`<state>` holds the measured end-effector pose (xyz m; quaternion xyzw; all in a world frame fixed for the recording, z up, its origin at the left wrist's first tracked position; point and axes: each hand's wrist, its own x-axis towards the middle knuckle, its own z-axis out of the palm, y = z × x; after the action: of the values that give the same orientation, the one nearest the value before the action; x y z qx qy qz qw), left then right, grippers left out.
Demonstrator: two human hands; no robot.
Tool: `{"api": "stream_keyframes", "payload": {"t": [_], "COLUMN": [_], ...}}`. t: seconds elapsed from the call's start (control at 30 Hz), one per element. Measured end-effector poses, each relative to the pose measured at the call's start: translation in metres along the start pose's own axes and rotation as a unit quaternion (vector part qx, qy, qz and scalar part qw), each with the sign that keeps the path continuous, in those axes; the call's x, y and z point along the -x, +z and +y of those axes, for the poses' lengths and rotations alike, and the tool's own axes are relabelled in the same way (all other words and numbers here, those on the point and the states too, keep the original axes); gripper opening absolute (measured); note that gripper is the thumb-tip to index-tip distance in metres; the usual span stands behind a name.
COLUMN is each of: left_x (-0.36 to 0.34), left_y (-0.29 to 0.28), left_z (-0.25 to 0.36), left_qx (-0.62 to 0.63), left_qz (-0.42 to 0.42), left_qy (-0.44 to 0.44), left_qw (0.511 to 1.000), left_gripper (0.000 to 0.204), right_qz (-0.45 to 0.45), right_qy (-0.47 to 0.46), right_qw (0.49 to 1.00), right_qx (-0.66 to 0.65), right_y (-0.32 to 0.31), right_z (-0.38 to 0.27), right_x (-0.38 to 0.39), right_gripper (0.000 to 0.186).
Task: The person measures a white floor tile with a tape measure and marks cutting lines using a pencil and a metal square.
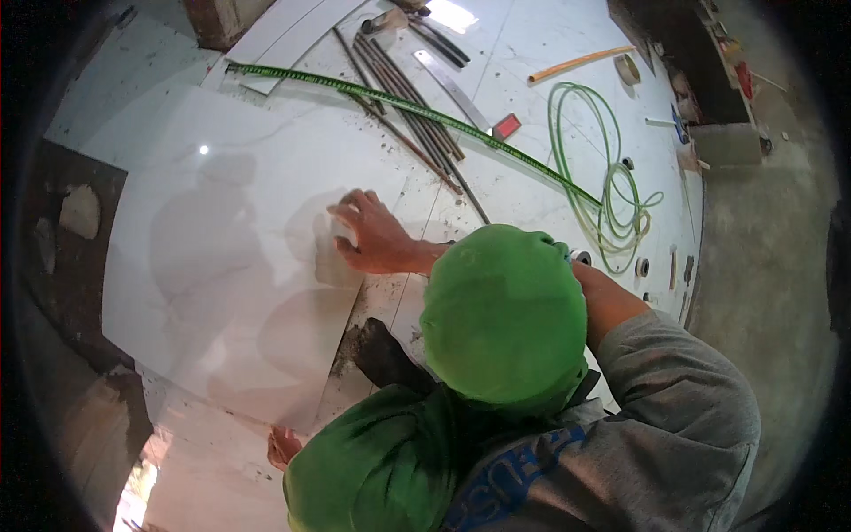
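Neither my left hand nor my right hand shows. Below me a co-worker in a green cap [505,315] crouches over a large glossy white tile [204,293]. The co-worker's right arm bends under the cap, and that hand [377,232] hovers over or rests on the tile near its right edge, fingers spread and holding nothing. Another patch of skin [284,446], perhaps the co-worker's left hand, shows past a green sleeve [372,465]; what it touches is hidden. A dark-covered foot [383,352] stands by the tile's edge, next to a dirty gap [350,350].
A long green marked strip [417,108] crosses several metal rods [412,102]. Farther right lie a metal square with a red handle [505,127], an orange tube [581,65], a tape roll [628,70] and a coiled green hose [612,177]. Bare dark ground [80,248] borders the tile's left.
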<state>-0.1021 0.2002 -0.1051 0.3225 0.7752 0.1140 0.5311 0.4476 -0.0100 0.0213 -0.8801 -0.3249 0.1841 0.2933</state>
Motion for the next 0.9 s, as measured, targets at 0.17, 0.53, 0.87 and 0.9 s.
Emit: {"api": "stream_keyframes", "payload": {"t": [0.17,0.53,0.87,0.9], "left_x": [0.024,0.215,0.318,0.320], "left_y": [-0.005,0.190,0.324,0.323], "left_z": [0.031,0.227,0.226,0.221], "left_qx": [-0.064,-0.263,-0.422,-0.448], "left_qz": [-0.027,-0.107,-0.345,-0.326], "left_qy": [0.094,0.254,0.275,0.285], "left_qw": [0.993,0.925,0.792,0.782], "left_gripper": [0.054,0.050,0.044,0.044], "right_qz": [0.223,0.051,0.129,0.071], "right_qy": [-0.019,0.088,0.042,0.027], "right_qw": [0.969,0.976,0.974,0.983], "right_qx": [0.101,0.194,0.180,0.170], "right_y": [-0.040,-0.203,-0.302,-0.298], "right_z": [0.070,0.259,0.334,0.331], "right_x": [-0.043,0.001,0.015,0.017], "right_gripper": [0.054,0.055,0.022,0.026]}}
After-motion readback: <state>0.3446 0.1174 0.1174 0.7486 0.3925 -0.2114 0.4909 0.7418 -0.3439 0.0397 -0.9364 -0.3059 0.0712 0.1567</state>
